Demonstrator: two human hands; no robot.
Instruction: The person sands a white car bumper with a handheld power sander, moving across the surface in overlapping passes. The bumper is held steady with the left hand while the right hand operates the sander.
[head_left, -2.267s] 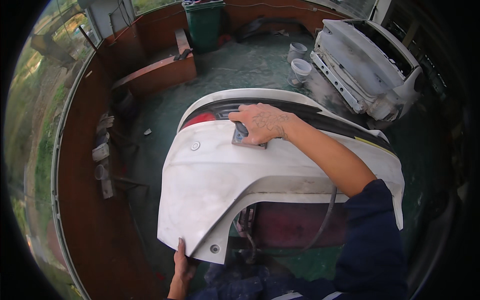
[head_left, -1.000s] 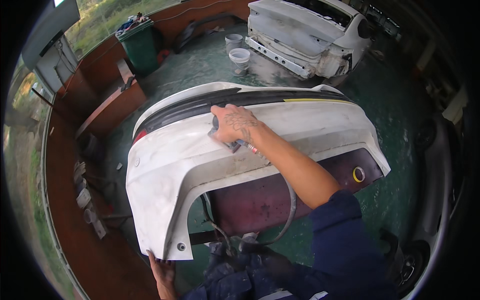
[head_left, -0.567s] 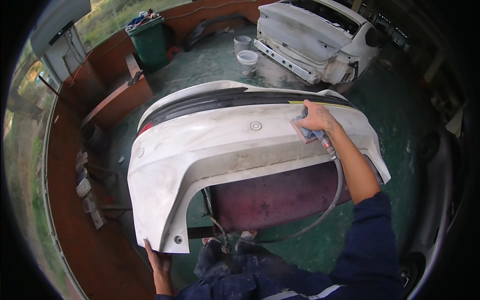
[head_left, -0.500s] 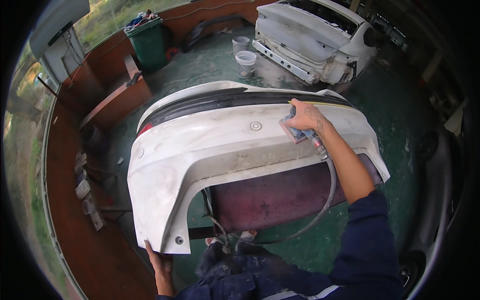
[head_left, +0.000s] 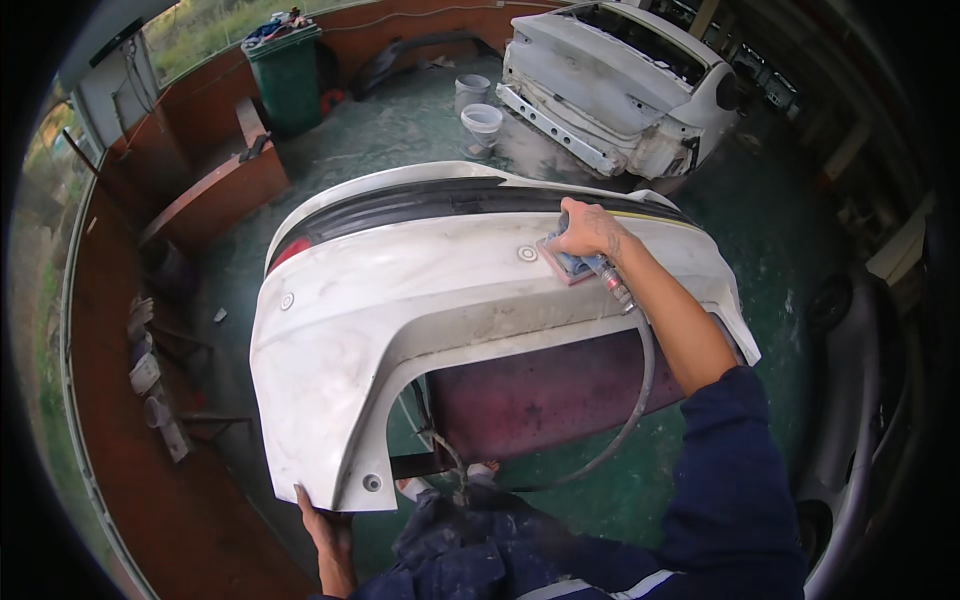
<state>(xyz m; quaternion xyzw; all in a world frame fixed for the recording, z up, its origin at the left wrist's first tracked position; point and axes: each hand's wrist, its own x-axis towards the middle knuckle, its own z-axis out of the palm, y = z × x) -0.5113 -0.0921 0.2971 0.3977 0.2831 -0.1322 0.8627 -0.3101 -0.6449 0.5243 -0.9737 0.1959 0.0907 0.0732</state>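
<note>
A large white car bumper, with a black strip and red piece along its far edge, lies across the middle of the head view on a dark maroon-topped stand. My right hand is closed on a small air sander, its square pad resting on the bumper's upper face beside a round sensor; a grey hose hangs from the tool in a loop. My left hand grips the bumper's lower left corner, some fingers hidden beneath it.
A stripped white car body stands at the back right, beside two buckets. A green bin stands by a low orange ledge. A shelf with small items is at the left, a dark car at the right.
The sander in my right hand moved from the left part of the bumper toward the right, then slightly back left. My left hand stayed on the corner. The view has shifted.
</note>
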